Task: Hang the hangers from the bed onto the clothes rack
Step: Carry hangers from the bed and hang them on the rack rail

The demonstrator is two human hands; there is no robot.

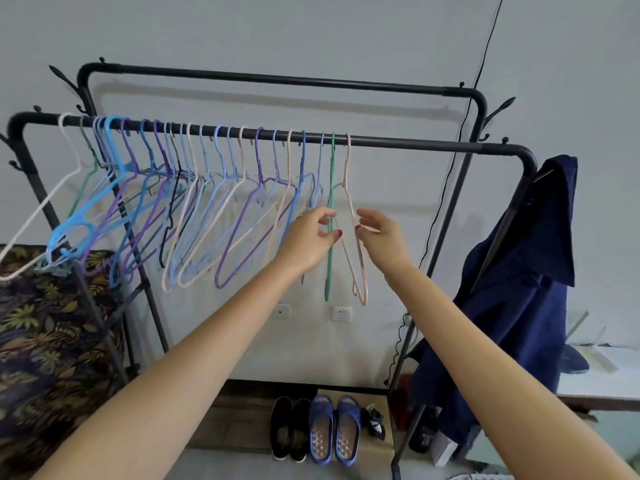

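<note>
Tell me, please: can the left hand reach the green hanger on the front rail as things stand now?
Probably yes. The left hand is already at the green hanger, its fingers curled beside the hanger's body. Nothing stands between them; the pink hanger hangs to the right, near the right hand.

The clothes rack (415, 144) is a black tubular frame with two parallel top bars, front and rear. A row of thin hangers (194, 209) in white, teal, blue, purple and pale pink hangs by the hooks from the front bar. The green hanger (330, 188) and pink hanger (349, 202) hang rightmost, edge-on, just beside each other.
</note>
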